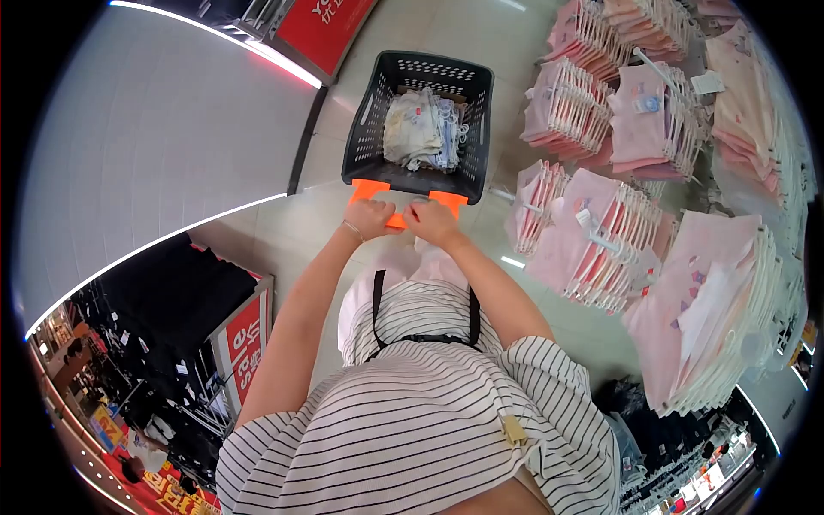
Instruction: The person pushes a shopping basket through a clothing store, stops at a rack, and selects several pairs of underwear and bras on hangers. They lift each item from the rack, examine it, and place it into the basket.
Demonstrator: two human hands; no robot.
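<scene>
Both of my hands grip the orange handle (396, 221) of a black shopping basket (361, 137) in front of me. My left hand (371, 220) has its fingers wrapped round the left part of the handle, and a thin bracelet circles that wrist. Close beside it, my right hand (431, 221) is closed round the right part. Inside the perforated basket lies a pile of folded pale garments (414, 129), cream and bluish, with white hangers along its right side.
Racks of pink garments (571, 227) on white hangers line the right side. To the left stand a grey panel (180, 94) with lit edges and a rack of dark clothes (167, 287). A red sign (322, 30) is at top left. Tiled floor (330, 142) runs between them.
</scene>
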